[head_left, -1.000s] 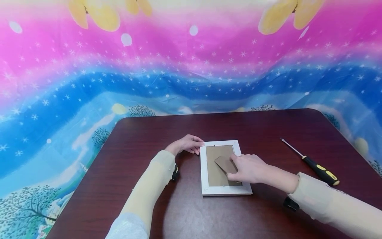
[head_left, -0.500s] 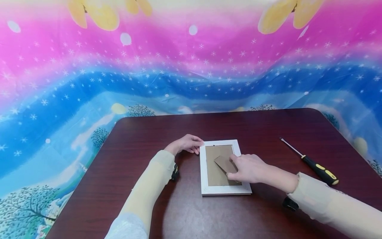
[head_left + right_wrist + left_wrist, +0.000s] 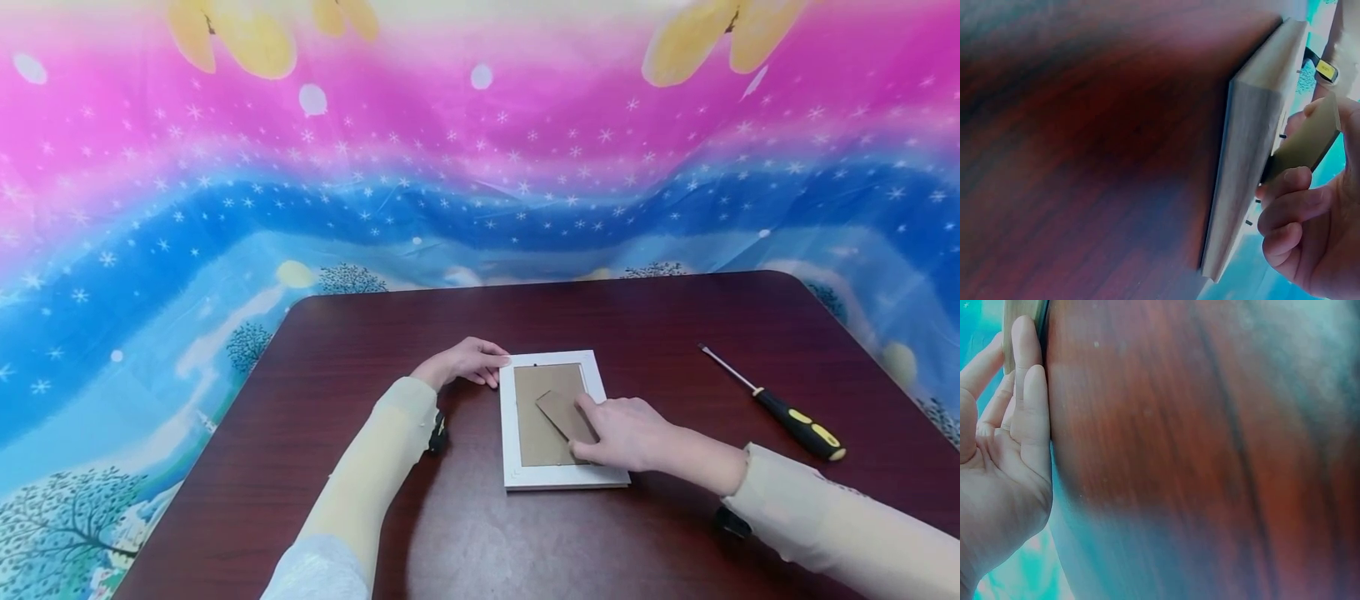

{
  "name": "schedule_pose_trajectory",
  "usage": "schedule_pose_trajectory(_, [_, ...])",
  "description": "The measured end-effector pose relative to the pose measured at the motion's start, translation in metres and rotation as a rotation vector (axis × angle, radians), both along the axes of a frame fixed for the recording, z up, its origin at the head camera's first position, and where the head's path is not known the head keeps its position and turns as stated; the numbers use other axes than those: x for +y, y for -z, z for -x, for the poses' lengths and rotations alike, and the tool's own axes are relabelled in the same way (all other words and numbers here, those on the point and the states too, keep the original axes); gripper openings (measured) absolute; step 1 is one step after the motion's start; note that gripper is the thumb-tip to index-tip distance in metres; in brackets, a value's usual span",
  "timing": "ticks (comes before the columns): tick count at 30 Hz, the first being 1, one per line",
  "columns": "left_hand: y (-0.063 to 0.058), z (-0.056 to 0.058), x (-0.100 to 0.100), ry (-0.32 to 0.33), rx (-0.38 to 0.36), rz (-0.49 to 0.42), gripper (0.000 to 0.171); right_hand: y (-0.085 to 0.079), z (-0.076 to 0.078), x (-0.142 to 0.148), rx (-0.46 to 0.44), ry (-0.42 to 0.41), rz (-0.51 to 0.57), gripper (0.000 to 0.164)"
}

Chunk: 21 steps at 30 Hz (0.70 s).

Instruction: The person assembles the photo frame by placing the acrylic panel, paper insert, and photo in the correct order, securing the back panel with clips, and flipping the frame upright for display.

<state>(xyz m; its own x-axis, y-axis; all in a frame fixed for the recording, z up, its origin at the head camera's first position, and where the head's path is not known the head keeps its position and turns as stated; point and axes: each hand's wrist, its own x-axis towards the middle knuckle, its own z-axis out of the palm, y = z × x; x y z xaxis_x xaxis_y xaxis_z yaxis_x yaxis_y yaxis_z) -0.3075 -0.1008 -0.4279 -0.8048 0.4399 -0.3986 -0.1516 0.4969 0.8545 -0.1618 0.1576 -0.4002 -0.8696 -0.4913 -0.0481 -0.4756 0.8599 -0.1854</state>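
A white picture frame (image 3: 510, 433) lies face down, its brown backing board (image 3: 534, 417) showing. My left hand (image 3: 474, 360) holds the frame's far left corner, thumb on top and fingers at the side edge; in the left wrist view the fingertips (image 3: 1025, 337) meet the frame's wooden edge (image 3: 1017, 319). My right hand (image 3: 630, 433) pinches the brown stand flap (image 3: 562, 410) on the back, between thumb and fingers. In the right wrist view this flap (image 3: 1307, 140) stands raised at an angle from the frame, and small dark tabs (image 3: 1249, 222) stick out along the frame's back.
A black and yellow screwdriver (image 3: 801, 425) lies right of the frame, tip pointing to the far left. All of this is on a dark red-brown wooden table (image 3: 450, 533) with rounded far corners. A colourful printed cloth (image 3: 480, 183) hangs behind it.
The right hand has turned and sunk slightly while keeping its pinch on the stand flap. The left hand keeps its place on the frame; the whole view has shifted a little.
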Motion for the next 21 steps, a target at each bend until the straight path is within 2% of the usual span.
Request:
schedule_pose_trajectory(10, [0.001, 0.0, -0.001, 0.009, 0.007, 0.004, 0.035, 0.005, -0.004, 0.003, 0.043, -0.051, -0.007, 0.063])
schedule_pose_trajectory(15, [0.001, 0.001, -0.002, 0.011, 0.002, 0.001, 0.035, 0.0, 0.0, 0.006, 0.017, -0.099, -0.035, 0.071])
schedule_pose_trajectory(21, [0.002, 0.002, -0.002, 0.015, 0.003, -0.005, 0.035, -0.002, 0.008, 0.013, -0.05, -0.114, 0.01, 0.057])
